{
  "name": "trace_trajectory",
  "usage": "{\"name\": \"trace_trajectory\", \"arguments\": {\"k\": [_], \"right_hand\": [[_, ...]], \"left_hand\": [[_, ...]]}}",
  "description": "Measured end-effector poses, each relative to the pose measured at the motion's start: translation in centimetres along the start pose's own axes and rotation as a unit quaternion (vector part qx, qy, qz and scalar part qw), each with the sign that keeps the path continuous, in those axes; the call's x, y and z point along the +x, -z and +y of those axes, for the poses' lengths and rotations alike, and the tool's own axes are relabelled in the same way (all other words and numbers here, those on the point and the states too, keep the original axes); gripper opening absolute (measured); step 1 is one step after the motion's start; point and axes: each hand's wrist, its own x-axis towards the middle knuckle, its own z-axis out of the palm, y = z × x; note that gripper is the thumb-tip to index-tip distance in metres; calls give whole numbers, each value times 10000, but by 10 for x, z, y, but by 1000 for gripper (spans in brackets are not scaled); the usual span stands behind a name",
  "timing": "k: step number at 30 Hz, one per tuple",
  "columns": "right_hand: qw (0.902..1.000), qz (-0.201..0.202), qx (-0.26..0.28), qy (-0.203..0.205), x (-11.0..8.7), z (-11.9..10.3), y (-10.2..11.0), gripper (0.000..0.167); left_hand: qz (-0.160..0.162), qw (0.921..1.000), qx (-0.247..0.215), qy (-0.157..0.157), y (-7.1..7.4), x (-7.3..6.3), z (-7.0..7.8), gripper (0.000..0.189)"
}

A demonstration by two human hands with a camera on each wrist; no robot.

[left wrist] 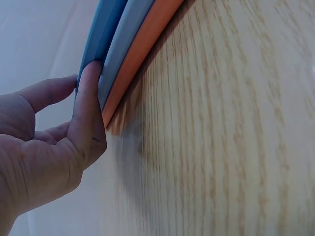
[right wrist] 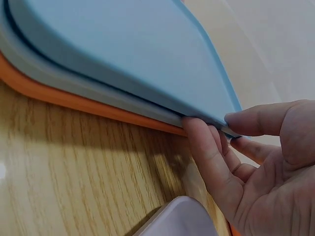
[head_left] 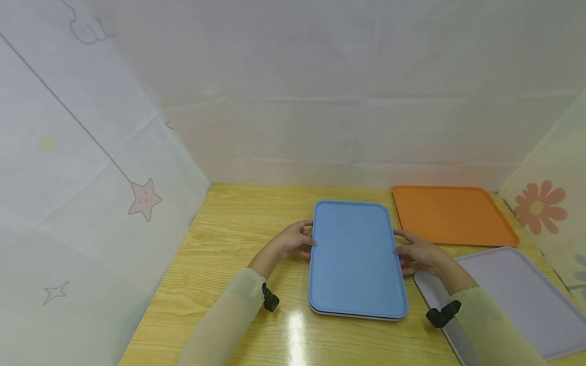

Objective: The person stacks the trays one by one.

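Note:
A blue tray (head_left: 357,259) lies at the top of a stack in the middle of the wooden table. Beneath it the wrist views show a grey tray (left wrist: 123,44) and an orange tray (right wrist: 74,101). My left hand (head_left: 299,240) pinches the blue tray's left rim, thumb at the edge and a finger against the side near the gap above the grey one. On the opposite long side, my right hand (head_left: 418,253) pinches the rim the same way, thumb on top and fingertips at the underside.
Another orange tray (head_left: 453,216) lies at the back right by the wall. In front of it a pale purple tray (head_left: 517,295) lies slanted, partly under my right forearm. White printed sheets (head_left: 293,142) wall in the wooden table (head_left: 220,244) at the back and sides.

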Motion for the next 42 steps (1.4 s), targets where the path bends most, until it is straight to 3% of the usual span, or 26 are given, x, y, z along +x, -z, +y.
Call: {"name": "trace_trajectory", "arguments": {"k": [28,42], "right_hand": [[9999,91,-65,-118,2,2,0,70],[9999,74,11,130,-11,-1,23,61]], "left_hand": [[-49,9997,172,143,6,-1,-2,76],[150,9997,91,146,3,4,-3,76]]}}
